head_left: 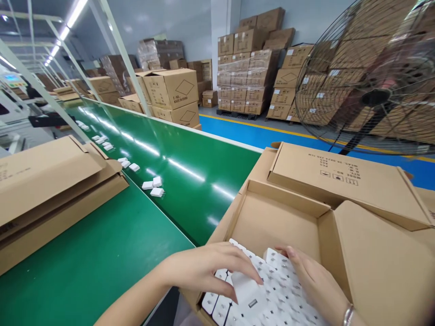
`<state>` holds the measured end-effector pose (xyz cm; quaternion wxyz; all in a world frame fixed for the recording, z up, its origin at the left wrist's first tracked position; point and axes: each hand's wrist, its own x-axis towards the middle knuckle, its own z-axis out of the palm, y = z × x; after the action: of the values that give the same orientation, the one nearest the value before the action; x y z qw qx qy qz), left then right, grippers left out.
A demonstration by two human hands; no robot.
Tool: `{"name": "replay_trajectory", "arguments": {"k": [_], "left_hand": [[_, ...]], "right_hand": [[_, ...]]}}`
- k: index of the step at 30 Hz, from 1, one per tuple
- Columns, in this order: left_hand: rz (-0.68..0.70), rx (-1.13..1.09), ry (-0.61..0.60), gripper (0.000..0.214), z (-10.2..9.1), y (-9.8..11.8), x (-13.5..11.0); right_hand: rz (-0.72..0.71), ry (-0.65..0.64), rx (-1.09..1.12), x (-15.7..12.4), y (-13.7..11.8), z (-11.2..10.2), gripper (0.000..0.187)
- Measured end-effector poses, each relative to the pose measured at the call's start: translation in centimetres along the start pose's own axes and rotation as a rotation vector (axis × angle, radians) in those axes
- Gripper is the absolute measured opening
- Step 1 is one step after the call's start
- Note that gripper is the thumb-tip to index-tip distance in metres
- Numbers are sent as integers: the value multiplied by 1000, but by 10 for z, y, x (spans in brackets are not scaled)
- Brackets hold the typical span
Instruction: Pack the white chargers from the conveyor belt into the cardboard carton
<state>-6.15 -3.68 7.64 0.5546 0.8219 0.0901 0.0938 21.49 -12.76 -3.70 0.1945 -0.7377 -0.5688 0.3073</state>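
Observation:
My left hand [217, 267] is closed on a white USB charger [248, 292], thumb and fingers on its sides. The charger's USB port faces me. It is just above rows of white chargers [282, 290], packed with their prongs up in an open cardboard box [282, 217]. My right hand [316, 276], with a bracelet at the wrist, lies along the right side of these rows. Its fingers are stretched out and touch the end chargers, and some fingertips are hidden.
Loose white chargers [157, 192] lie in groups along the green conveyor belt [190, 167]. Cardboard boxes [57, 181] stand on the left table, and a closed carton [346, 181] sits behind the open box. A large fan [374, 90] is at the right. Stacked cartons [248, 68] fill the background.

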Motion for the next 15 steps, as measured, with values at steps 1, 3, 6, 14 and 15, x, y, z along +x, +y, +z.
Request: {"name": "replay_trajectory", "arguments": {"k": [1, 3, 6, 14, 15], "left_hand": [[4, -4, -6, 33, 1, 0, 0], [5, -12, -15, 35, 1, -1, 0], [-2, -24, -23, 37, 2, -1, 1], [-60, -67, -30, 35, 4, 3, 1], [-77, -63, -27, 36, 5, 4, 1]], "right_hand": [[1, 0, 0, 0, 0, 0, 62], [2, 5, 5, -1, 0, -1, 61], [-8, -7, 11, -1, -3, -1, 60], [-18, -8, -1, -1, -8, -3, 59], [-16, -11, 4, -2, -8, -4, 59]]}}
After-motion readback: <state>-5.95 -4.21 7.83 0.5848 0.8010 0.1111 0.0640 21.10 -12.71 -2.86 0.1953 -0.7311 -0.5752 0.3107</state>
